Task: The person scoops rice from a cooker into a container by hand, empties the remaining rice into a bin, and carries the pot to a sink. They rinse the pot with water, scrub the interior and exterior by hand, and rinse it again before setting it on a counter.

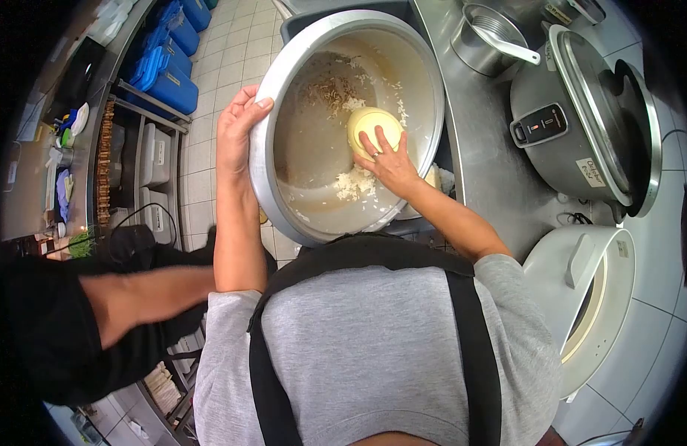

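A large round metal pot (pixel 263 167) is tilted in front of me, its inside facing up at me. My left hand (pixel 241 128) grips its left rim, thumb over the edge. Inside, my right hand (pixel 392 163) holds a pale yellow, round, cup-like tub (pixel 364 123), fingers spread over its bottom; its mouth is turned away from me. Clumps of white rice (pixel 356 184) stick to the pot wall below the tub. Browned grains (pixel 332 95) lie on the upper part, and loose grains are scattered near the right side.
At right, a steel counter (pixel 485 134) carries a large rice cooker (pixel 581 111) and a steel pot (pixel 481 37) with a white-handled utensil. A white round appliance housing (pixel 559 275) stands nearer. Another person's arm (pixel 150 293) reaches in at left. Blue bins (pixel 169 78) line the aisle.
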A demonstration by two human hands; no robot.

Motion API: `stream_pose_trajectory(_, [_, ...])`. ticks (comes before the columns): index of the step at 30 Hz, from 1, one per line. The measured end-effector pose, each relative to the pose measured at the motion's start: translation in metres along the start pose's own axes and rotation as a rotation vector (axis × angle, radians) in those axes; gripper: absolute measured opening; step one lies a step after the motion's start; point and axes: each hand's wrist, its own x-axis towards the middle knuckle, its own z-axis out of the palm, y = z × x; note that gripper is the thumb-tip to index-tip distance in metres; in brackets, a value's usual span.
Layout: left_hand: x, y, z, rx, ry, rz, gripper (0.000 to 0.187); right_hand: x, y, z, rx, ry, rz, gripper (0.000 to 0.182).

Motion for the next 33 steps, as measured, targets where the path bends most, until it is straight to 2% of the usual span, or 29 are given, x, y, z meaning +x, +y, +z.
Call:
stream_pose_trajectory(9, [0.003, -0.004, -0.006, -0.028, 0.010, 0.011, 0.027, -0.021, 0.007, 0.012, 0.007, 0.004, -0.013, 0.035])
stream_pose_trajectory(11, [0.002, -0.009, -0.007, -0.036, -0.004, 0.004, 0.027, -0.038, 0.005, 0.025, 0.062, -0.088, -0.132, 0.035])
stream_pose_trajectory(13, [0.008, -0.008, -0.009, -0.052, -0.008, 0.023, 0.027, -0.029, 0.014, 0.027, 0.114, -0.051, -0.101, 0.040])
stream_pose_trajectory(15, [0.006, -0.006, -0.011, -0.025, 0.004, 0.000, 0.028, 0.001, 0.029, -0.005, 0.320, -0.108, 0.228, 0.049])
stream_pose_trajectory(17, [0.005, -0.005, -0.008, -0.023, 0.017, 0.003, 0.028, 0.022, 0.049, -0.027, 0.401, -0.057, 0.285, 0.056])
stream_pose_trajectory(19, [0.005, -0.004, -0.005, -0.024, 0.029, 0.014, 0.029, 0.039, 0.065, -0.020, 0.383, 0.273, 0.337, 0.056])
stream_pose_trajectory(21, [0.004, -0.004, -0.006, -0.019, 0.031, 0.019, 0.029, 0.042, 0.064, -0.003, 0.430, 0.313, 0.302, 0.056])
stream_pose_trajectory(23, [0.006, -0.004, -0.010, -0.015, 0.047, 0.013, 0.029, 0.035, 0.057, -0.007, 0.512, 0.077, 0.249, 0.057])
stream_pose_trajectory(27, [0.011, -0.008, -0.013, -0.044, 0.073, 0.021, 0.030, 0.017, 0.040, 0.007, 0.477, 0.022, 0.211, 0.059])
stream_pose_trajectory(29, [0.009, -0.008, -0.012, -0.037, 0.071, 0.004, 0.030, 0.013, 0.026, -0.007, 0.381, -0.067, 0.177, 0.061])
stream_pose_trajectory(30, [0.009, -0.007, -0.012, -0.029, 0.061, 0.004, 0.030, 0.008, 0.026, -0.001, 0.476, -0.109, 0.228, 0.060])
stream_pose_trajectory(33, [0.007, -0.006, -0.012, -0.021, 0.050, -0.011, 0.030, -0.003, 0.018, 0.002, 0.443, -0.192, 0.215, 0.059])
